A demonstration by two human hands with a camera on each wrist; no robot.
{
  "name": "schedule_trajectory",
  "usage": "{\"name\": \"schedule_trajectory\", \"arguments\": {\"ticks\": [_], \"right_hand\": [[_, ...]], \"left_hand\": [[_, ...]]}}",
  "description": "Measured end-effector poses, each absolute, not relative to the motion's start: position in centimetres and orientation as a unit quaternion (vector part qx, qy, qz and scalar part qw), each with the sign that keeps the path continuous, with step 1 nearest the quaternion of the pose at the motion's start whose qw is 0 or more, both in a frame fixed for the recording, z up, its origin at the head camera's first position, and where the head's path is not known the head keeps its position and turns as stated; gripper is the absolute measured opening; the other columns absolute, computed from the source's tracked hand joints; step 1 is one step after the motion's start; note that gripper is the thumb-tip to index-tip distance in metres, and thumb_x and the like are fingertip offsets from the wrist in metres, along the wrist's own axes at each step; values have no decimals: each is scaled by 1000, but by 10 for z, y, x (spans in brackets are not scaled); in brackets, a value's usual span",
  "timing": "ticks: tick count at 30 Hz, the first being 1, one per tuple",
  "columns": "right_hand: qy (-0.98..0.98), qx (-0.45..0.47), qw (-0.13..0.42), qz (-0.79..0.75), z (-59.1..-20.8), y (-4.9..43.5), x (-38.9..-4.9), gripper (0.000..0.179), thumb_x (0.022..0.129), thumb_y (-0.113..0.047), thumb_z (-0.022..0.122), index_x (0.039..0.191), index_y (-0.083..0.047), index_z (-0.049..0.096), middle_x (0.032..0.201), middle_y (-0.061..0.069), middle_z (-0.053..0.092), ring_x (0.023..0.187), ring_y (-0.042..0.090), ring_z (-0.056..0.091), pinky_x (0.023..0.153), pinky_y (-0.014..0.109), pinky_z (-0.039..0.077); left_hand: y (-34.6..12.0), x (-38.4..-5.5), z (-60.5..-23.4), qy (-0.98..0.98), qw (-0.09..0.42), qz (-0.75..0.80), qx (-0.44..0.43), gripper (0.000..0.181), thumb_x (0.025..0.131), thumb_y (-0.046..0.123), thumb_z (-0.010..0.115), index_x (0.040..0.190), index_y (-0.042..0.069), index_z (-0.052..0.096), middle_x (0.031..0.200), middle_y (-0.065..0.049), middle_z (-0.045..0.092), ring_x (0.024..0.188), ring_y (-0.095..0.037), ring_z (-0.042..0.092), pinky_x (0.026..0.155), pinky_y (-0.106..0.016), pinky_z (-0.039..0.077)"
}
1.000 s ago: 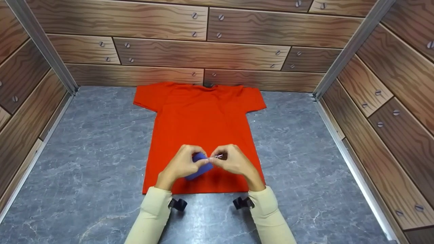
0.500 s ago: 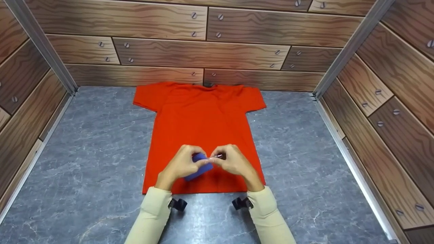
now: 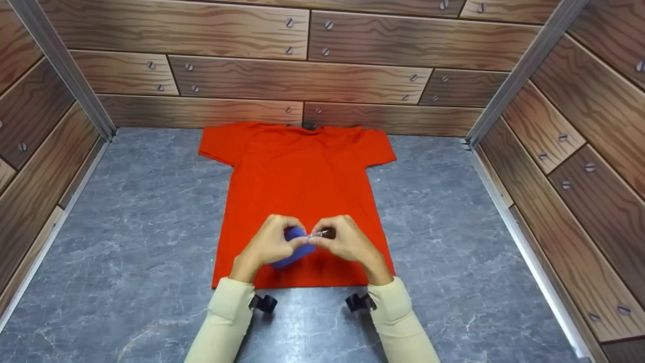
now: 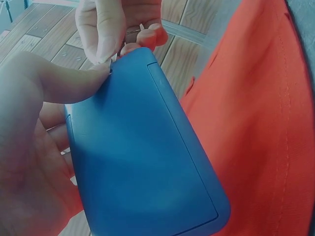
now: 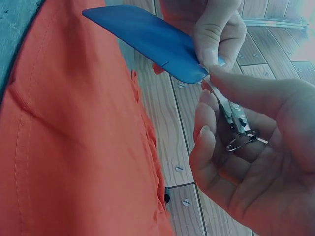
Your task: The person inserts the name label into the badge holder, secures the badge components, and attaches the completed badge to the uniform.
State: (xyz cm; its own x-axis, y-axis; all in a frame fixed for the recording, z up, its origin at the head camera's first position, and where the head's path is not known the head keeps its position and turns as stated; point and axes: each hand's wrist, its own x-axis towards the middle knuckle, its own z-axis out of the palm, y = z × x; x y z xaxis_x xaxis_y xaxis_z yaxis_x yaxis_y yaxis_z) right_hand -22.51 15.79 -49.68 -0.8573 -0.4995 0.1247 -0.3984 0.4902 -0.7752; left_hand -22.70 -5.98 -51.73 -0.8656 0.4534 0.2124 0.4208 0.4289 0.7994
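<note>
My left hand [image 3: 269, 243] pinches the top corner of a flat, rounded blue card holder [image 4: 140, 142] between thumb and fingers. My right hand [image 3: 348, 242] holds a silver metal clip [image 5: 233, 114] with a wire ring at its end. Both sets of fingertips meet where the clip joins the holder's corner, and they partly hide that joint. Beneath the hands, an orange-red T-shirt [image 3: 302, 181] lies spread flat, its collar toward the back wall.
A grey marbled tabletop [image 3: 151, 212] lies under the shirt. Wood-patterned walls [image 3: 242, 75] with metal corner rails [image 3: 524, 70] enclose the back and sides. Black wrist cameras [image 3: 265, 304] sit inside the pale sleeves [image 3: 229, 312].
Both hands stay nearly in place. The blue card holder tilts slightly lower to the left, and a little more of the dark and silver clip shows at the right hand.
</note>
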Motion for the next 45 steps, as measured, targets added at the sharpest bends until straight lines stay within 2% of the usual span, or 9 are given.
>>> {"name": "schedule_trajectory", "arguments": {"ticks": [9, 15, 24, 30, 45], "right_hand": [[854, -267, 38, -444, -497, 157, -225, 9, 93, -16, 78, 88, -9, 79, 81, 5, 75, 67, 10, 58, 63, 20, 51], [851, -267, 38, -451, -498, 156, -226, 9, 93, -17, 78, 89, -10, 80, 81, 5, 75, 67, 11, 58, 63, 20, 50], [853, -262, 50, -448, -499, 155, -225, 11, 94, -19, 77, 91, -9, 80, 83, 6, 76, 68, 11, 60, 64, 20, 52], [856, -254, 54, -447, -499, 155, -226, 12, 94, -20, 78, 91, -9, 80, 83, 5, 76, 70, 10, 60, 66, 20, 52], [855, -267, 38, -443, -498, 156, -225, 14, 93, -21, 78, 89, -8, 80, 81, 5, 76, 67, 10, 59, 64, 20, 52]], "left_hand": [[-59, -227, -518, 836, 23, 485, 255, 6, 91, 20, 79, 91, 14, 78, 84, 2, 74, 73, -12, 62, 69, -28, 57], [-59, -228, -518, 838, 20, 484, 253, 8, 91, 19, 78, 93, 12, 79, 85, 2, 74, 73, -12, 62, 67, -28, 56], [-60, -226, -519, 842, 23, 476, 252, 8, 92, 21, 79, 95, 14, 79, 88, 2, 75, 76, -13, 62, 72, -30, 58], [-60, -228, -519, 842, 16, 477, 252, 7, 91, 20, 79, 93, 13, 79, 86, 2, 75, 75, -12, 63, 70, -29, 57], [-59, -227, -518, 844, 17, 472, 254, 7, 91, 19, 78, 95, 13, 79, 87, 1, 75, 76, -13, 63, 71, -29, 58]]}}
